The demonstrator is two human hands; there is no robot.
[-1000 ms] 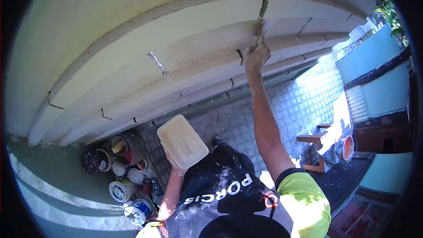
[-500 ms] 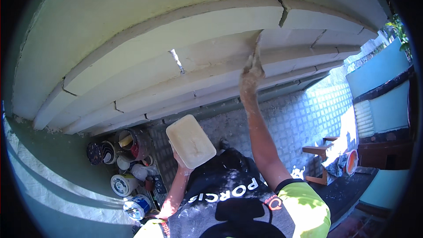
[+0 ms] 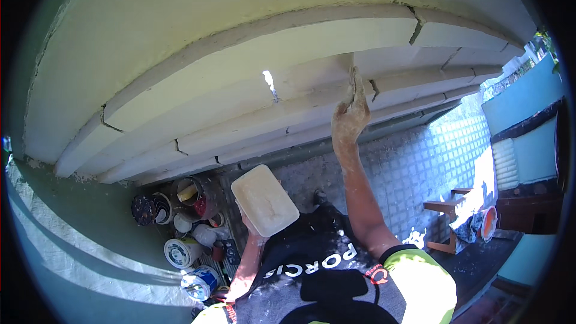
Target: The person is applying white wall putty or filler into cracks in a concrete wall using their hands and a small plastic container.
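My left hand (image 3: 251,225) holds up a shallow cream rectangular tub (image 3: 265,201) from its left side and underneath; most of its fingers are hidden behind it. A pale paste-like layer seems to cover the tub's inside. My right arm stretches forward. The right hand (image 3: 351,121), coated in pale plaster, has its fingers closed on a thin flat scraper (image 3: 352,75), seen nearly edge-on. Its tip meets the recessed face beneath the upper ledge of the stepped cream wall (image 3: 318,33). How the fingers wrap the scraper is partly hidden.
Dark cracks or joints cut the wall's ledges, and a bright gap (image 3: 270,84) pierces it. Several buckets (image 3: 180,253) and tools crowd the lower left. At right stand a wooden stool (image 3: 443,207) and an orange-rimmed bucket (image 3: 489,224) on the tiled floor.
The view has shifted, moving the wall and buckets rightward in the picture. My right hand has come lower along the wall with the scraper. The left hand still holds the tub.
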